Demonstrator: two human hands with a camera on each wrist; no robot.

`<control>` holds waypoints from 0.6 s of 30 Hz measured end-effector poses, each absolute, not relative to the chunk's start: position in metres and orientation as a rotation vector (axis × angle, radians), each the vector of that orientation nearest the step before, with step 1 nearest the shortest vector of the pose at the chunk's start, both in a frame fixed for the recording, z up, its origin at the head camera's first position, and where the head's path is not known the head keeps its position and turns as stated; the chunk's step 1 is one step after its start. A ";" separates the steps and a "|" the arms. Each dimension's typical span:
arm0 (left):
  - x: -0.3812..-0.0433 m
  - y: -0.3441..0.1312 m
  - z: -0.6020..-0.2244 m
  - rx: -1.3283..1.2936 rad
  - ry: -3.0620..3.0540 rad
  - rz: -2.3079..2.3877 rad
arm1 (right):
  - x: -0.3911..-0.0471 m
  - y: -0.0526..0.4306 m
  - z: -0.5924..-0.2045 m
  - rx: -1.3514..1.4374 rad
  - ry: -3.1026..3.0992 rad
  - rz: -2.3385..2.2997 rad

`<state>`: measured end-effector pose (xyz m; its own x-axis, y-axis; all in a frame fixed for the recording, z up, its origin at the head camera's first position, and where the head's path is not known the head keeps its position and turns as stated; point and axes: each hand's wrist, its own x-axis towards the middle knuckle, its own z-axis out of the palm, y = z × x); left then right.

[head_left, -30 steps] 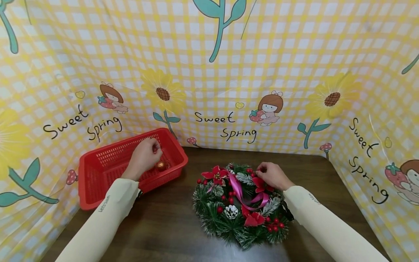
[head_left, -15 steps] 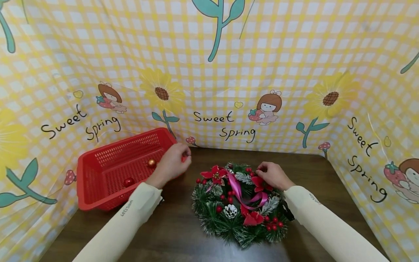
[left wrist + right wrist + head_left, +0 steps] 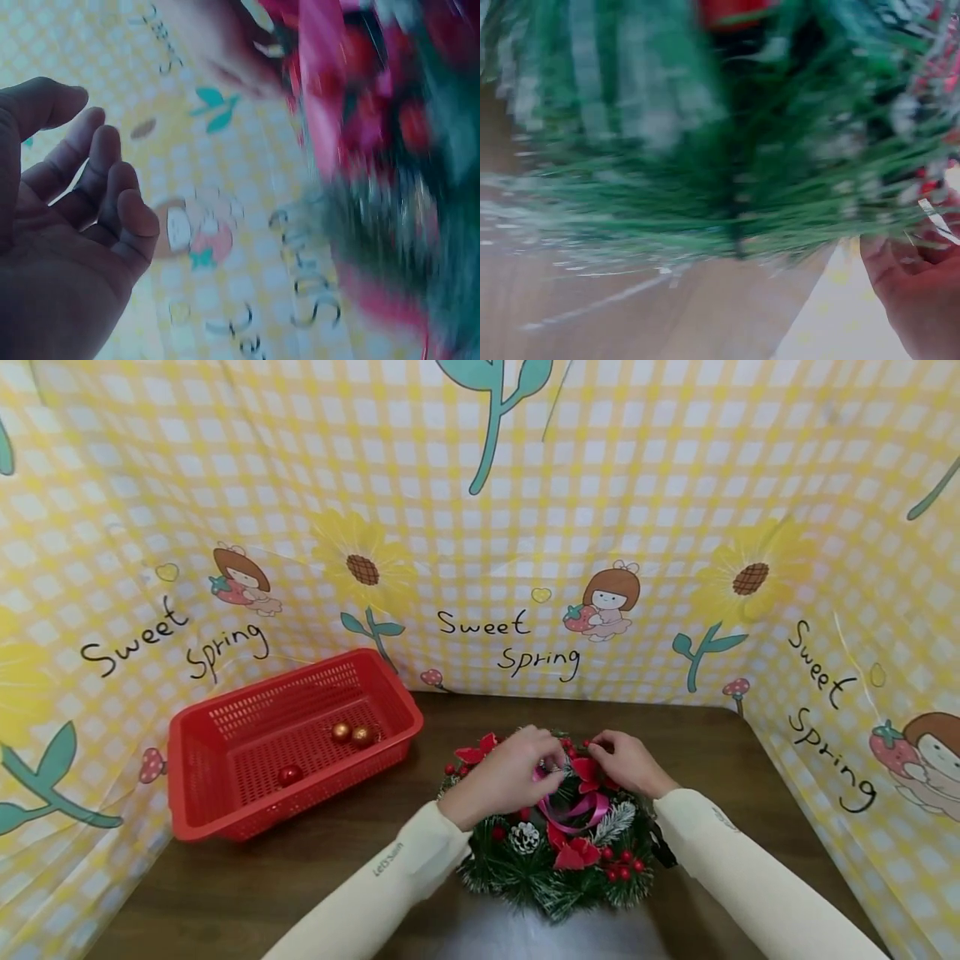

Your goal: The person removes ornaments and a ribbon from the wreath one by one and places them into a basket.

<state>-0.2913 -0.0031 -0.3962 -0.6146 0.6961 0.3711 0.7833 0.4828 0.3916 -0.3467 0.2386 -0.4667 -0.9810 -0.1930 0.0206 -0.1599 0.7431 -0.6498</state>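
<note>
A green Christmas wreath (image 3: 555, 889) lies on the dark table, decked with red flowers, red berries, a white-tipped pine cone (image 3: 524, 837) and a pink ribbon (image 3: 592, 810). Above its left side hovers my left hand (image 3: 510, 772), covering part of it in the head view. In the left wrist view that hand (image 3: 82, 202) has loosely bent fingers, thumb apart, and nothing between them. At the far right of the wreath my right hand (image 3: 633, 764) grips its edge beside some berries. The right wrist view shows the fingers (image 3: 907, 270) partly hidden by green needles.
To the left stands a red perforated plastic basket (image 3: 300, 797), holding a red ball (image 3: 290, 774) and two gold balls (image 3: 342, 732). Behind the table (image 3: 442, 718) hangs a yellow checked cloth (image 3: 480, 552), which also rises at both sides.
My left hand has moved right, from over the basket to over the wreath, uncovering the balls in the basket. The right hand has stayed at the wreath's edge.
</note>
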 end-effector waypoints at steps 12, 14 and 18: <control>-0.279 0.048 -0.435 -1.217 -2.827 -0.779 | -0.331 0.253 -0.486 -0.147 2.832 -1.214; -0.279 0.053 -0.438 -1.185 -2.866 -0.776 | -0.331 0.254 -0.488 -0.161 2.834 -1.227; -0.278 0.060 -0.442 -1.114 -2.927 -0.758 | -0.330 0.254 -0.490 -0.170 2.827 -1.241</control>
<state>-0.2777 0.0596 -0.4418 -0.7580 0.6461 0.0895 0.6083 0.6507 0.4544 -0.3296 0.2536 -0.4899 -0.9928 -0.1201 -0.0008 -0.0806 0.6719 -0.7363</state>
